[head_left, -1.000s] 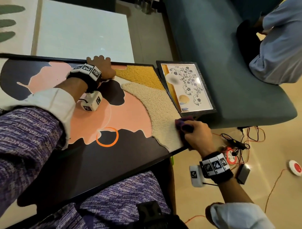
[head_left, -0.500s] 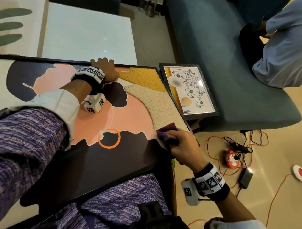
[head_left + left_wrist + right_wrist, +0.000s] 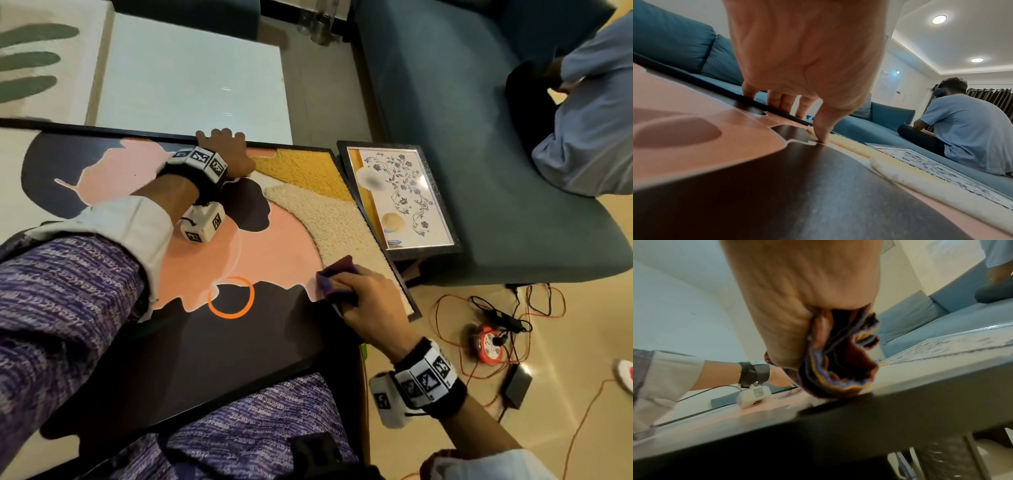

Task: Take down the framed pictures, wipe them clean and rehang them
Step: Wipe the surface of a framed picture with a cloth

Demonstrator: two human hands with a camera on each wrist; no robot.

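No readable writing; right hand (image 3: 368, 301) clutches cloth (image 3: 334, 279) on big picture (image 3: 239, 342), left hand (image 3: 224, 150) grips its far frame edge, thumb on top

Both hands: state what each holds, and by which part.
Left hand grips the large picture by its far frame edge. Right hand holds the purple cloth, bunched under its fingers.

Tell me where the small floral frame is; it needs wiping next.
In the head view, the small floral frame lies on the blue sofa, just right of the large picture.
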